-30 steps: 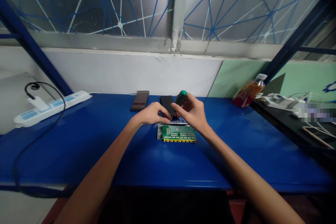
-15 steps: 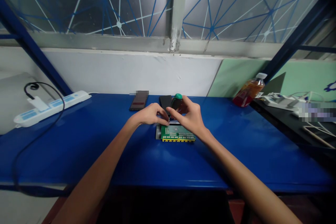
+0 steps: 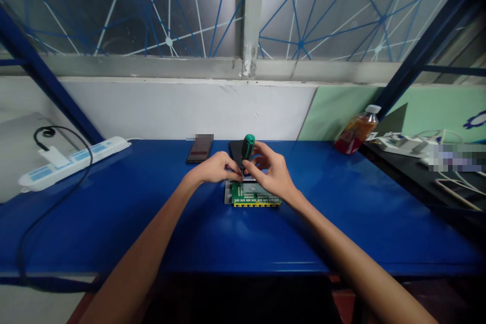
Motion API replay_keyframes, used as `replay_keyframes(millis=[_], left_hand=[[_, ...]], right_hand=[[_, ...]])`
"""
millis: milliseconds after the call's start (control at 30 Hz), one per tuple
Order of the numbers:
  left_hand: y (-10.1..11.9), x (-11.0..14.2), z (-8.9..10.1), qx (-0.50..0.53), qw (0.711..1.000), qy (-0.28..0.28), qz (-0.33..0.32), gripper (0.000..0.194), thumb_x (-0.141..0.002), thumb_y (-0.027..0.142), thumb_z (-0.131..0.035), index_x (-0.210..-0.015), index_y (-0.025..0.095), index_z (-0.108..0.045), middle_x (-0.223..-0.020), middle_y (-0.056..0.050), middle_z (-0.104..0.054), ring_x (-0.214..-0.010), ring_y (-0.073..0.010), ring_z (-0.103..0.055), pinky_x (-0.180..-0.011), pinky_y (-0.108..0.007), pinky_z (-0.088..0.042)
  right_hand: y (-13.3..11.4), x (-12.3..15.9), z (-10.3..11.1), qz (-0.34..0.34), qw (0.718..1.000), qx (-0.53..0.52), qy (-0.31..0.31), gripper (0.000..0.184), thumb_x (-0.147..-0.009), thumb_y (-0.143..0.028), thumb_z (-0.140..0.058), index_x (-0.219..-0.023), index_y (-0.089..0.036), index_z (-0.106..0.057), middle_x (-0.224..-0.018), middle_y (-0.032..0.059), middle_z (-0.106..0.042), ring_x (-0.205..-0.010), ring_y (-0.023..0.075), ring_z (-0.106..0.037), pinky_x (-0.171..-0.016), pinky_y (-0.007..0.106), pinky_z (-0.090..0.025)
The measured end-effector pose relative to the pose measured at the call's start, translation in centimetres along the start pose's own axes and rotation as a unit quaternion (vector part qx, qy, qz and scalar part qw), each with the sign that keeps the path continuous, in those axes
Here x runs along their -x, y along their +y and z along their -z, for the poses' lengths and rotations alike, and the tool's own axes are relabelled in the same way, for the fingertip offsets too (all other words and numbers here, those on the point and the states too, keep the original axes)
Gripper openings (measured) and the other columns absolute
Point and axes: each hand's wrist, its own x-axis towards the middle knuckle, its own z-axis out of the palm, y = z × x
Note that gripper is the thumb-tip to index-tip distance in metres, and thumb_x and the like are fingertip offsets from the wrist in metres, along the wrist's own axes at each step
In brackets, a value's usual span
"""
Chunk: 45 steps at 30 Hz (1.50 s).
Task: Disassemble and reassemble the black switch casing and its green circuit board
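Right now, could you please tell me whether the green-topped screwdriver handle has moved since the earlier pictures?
Yes. Judged against the dark phone, the green-topped handle has shifted left, closer to it, and stands more upright.

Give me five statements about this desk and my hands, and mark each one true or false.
1. The right hand holds a screwdriver. True.
2. The yellow strip runs along the far edge of the circuit board. False: the yellow strip is on the near edge.
3. A white plug sits in the power strip. True.
4. The phone lies to the right of both hands. False: the phone lies beyond the left hand.
5. The bottle has a white cap on. True.
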Motion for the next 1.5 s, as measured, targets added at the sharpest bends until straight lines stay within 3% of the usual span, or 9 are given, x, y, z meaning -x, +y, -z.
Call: replay_keyframes(millis=[233, 400, 500, 633, 900, 1100, 1500], left_hand=[[0.3, 0.1, 0.1, -0.012, 1.000, -0.015, 0.004, 0.015, -0.076, 0.027, -0.068, -0.085, 0.022, -0.079, -0.082, -0.004, -0.076, -0.082, -0.0211, -0.069, -0.073, -0.027, -0.050], [0.3, 0.2, 0.0, 0.001, 1.000, 0.002, 0.003, 0.016, -0.075, 0.031, -0.069, -0.084, 0.021, -0.078, -0.079, -0.003, -0.075, -0.077, -0.0197, -0.067, -0.070, -0.026, -0.048], [0.2, 0.1, -0.1, -0.004, 1.000, 0.025, 0.010, 0.019, -0.072, 0.034, -0.071, -0.075, 0.017, -0.077, -0.066, -0.002, -0.069, -0.064, -0.0154, -0.060, -0.061, -0.025, -0.043], [-0.1, -0.1, 0.0, -0.013, 1.000, 0.008, 0.027, 0.024, -0.071, 0.034, -0.071, -0.063, 0.011, -0.072, -0.053, 0.001, -0.056, -0.052, -0.0096, -0.045, -0.050, -0.023, -0.031], [0.4, 0.0, 0.4, -0.032, 0.999, -0.006, 0.035, 0.022, -0.073, 0.033, -0.069, -0.074, 0.011, -0.075, -0.060, 0.000, -0.062, -0.056, -0.0104, -0.047, -0.055, -0.023, -0.033], [0.7, 0.1, 0.5, -0.021, 0.999, -0.021, 0.027, 0.018, -0.076, 0.026, -0.066, -0.082, 0.012, -0.076, -0.075, -0.004, -0.072, -0.068, -0.0140, -0.057, -0.063, -0.023, -0.039], [0.6, 0.0, 0.0, -0.017, 1.000, 0.004, 0.025, 0.026, -0.072, 0.035, -0.071, -0.081, 0.011, -0.076, -0.072, -0.004, -0.069, -0.069, -0.0157, -0.057, -0.064, -0.024, -0.039]], right_hand=[[0.2, 0.1, -0.1, -0.006, 1.000, 0.001, -0.009, 0.046, -0.084, -0.032, -0.056, -0.128, -0.022, -0.044, -0.100, 0.0063, -0.066, -0.059, 0.0137, -0.065, -0.050, 0.027, -0.050], [0.2, 0.2, -0.5, 0.012, 0.999, 0.036, 0.024, 0.043, -0.083, -0.037, -0.061, -0.122, -0.022, -0.049, -0.093, 0.0038, -0.065, -0.050, 0.0105, -0.059, -0.046, 0.026, -0.046], [0.3, 0.3, -0.7, 0.042, 0.995, 0.079, 0.049, 0.038, -0.080, -0.038, -0.066, -0.112, -0.021, -0.055, -0.080, 0.0014, -0.064, -0.051, 0.0108, -0.057, -0.049, 0.027, -0.046], [0.3, 0.5, -1.0, 0.070, 0.989, 0.113, 0.058, 0.033, -0.079, -0.037, -0.068, -0.104, -0.018, -0.057, -0.067, -0.0009, -0.060, -0.051, 0.0114, -0.056, -0.050, 0.026, -0.046], [0.1, 0.5, -0.8, 0.074, 0.994, 0.068, 0.040, 0.037, -0.085, -0.029, -0.057, -0.120, -0.018, -0.050, -0.095, 0.0051, -0.064, -0.058, 0.0102, -0.062, -0.046, 0.023, -0.046], [0.1, 0.6, -0.7, 0.075, 0.995, 0.050, 0.043, 0.040, -0.083, -0.025, -0.057, -0.122, -0.018, -0.050, -0.096, 0.0042, -0.064, -0.058, 0.0103, -0.063, -0.045, 0.023, -0.048], [0.2, 0.5, -1.1, 0.060, 0.994, 0.065, 0.059, 0.036, -0.081, -0.029, -0.063, -0.114, -0.018, -0.051, -0.090, 0.0040, -0.066, -0.052, 0.0094, -0.060, -0.045, 0.023, -0.046]])
